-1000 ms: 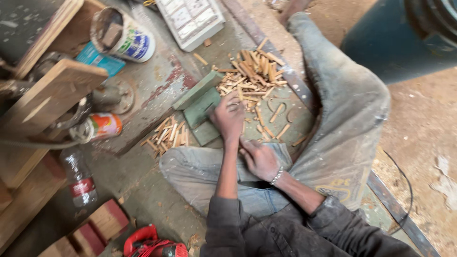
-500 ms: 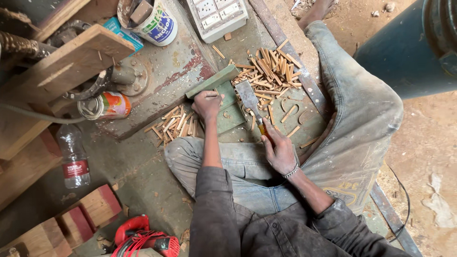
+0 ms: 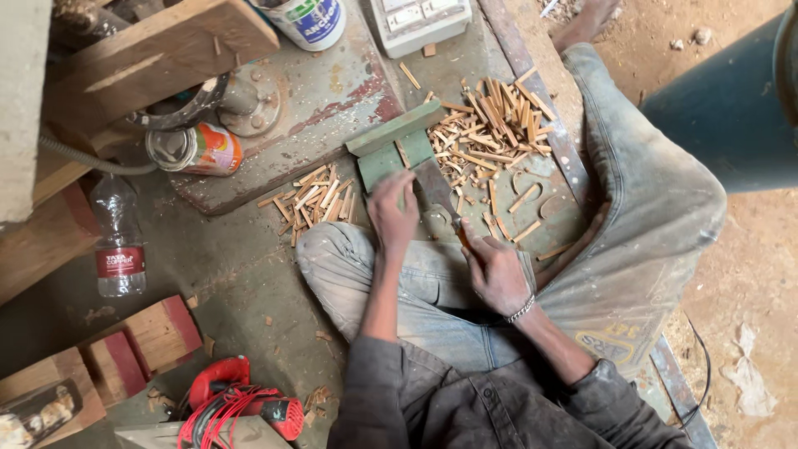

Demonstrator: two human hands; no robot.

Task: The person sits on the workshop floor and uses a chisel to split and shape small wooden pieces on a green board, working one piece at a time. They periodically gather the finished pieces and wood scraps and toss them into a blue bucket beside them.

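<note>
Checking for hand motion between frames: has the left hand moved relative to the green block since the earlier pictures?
Yes. The left hand has pulled back from the far side of the green block to its near edge, toward the person's knee.

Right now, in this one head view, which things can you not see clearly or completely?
- Left hand: motion-blurred, so whether it holds a wood piece is unclear.
- Blade: its handle is hidden inside the right hand.
- Paint can and white switch box: cut off by the top edge.
- Red power tool: partly covered by its coiled cord, and cut off below.
- Green block: partly hidden by the left hand.
</note>
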